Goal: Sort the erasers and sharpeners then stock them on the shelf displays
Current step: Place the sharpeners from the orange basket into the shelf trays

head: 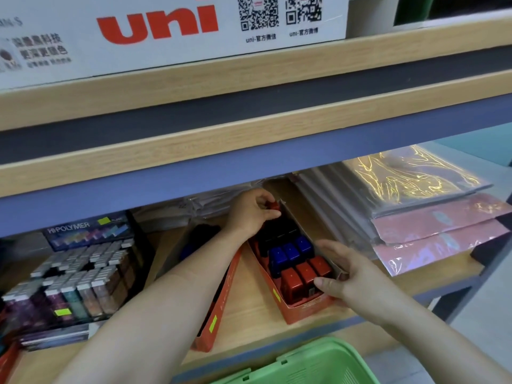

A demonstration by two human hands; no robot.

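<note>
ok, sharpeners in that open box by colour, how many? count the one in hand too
3 red sharpeners in the front row of the box
3 blue sharpeners in the row behind them
1 red sharpener pinched in the left hand at the back of the box
black sharpeners behind the blue: too dark to count
Total countable: 7

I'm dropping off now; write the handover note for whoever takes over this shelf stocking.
Left hand pinches a small red piece over the far end of the red display box. Right hand holds the box's near right wall. Done: box holds a red row in front, blue row behind, dark pieces beyond. Left: place the held piece; green basket sits below the shelf.
</note>
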